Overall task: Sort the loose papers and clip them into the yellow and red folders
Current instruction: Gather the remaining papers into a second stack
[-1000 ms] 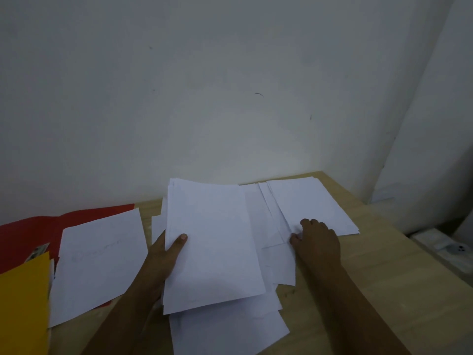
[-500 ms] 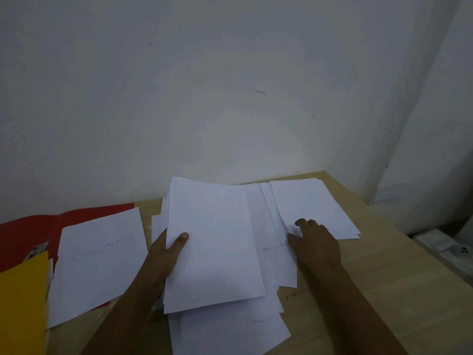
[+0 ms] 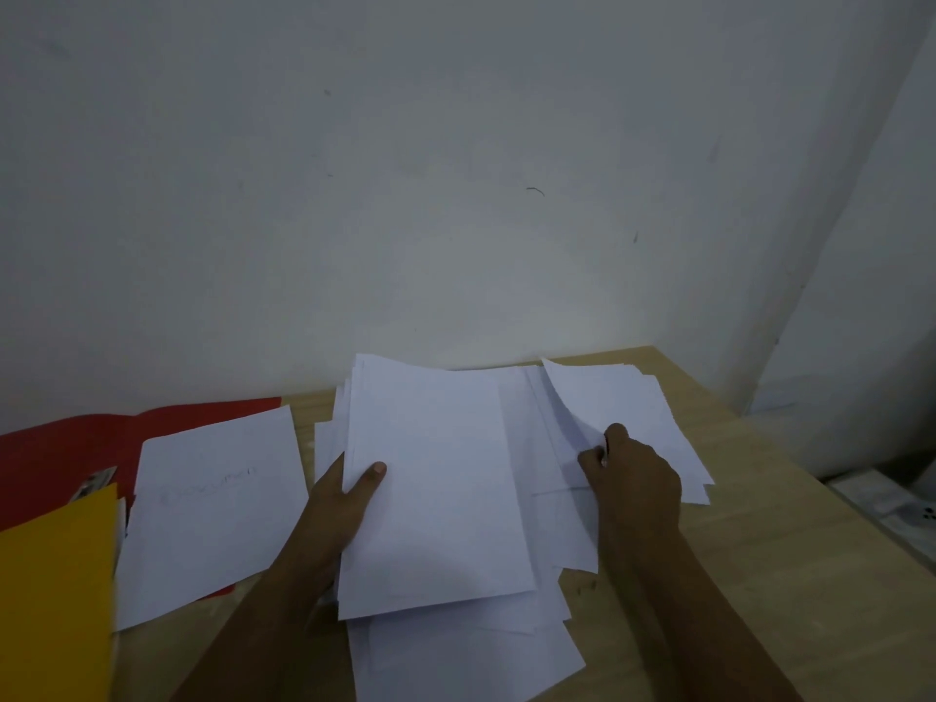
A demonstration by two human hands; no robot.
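The sheet being lifted lies at the far right of the loose papers on the bench, its long axis running away from the person and slightly rightward, directly under the right hand, which pinches its near-left edge so that the corner is curled upward. A stack of white sheets is gripped at its left edge by the left hand, thumb on top. The red folder and yellow folder lie well to the left, nearer the left hand, one sheet resting across the red one.
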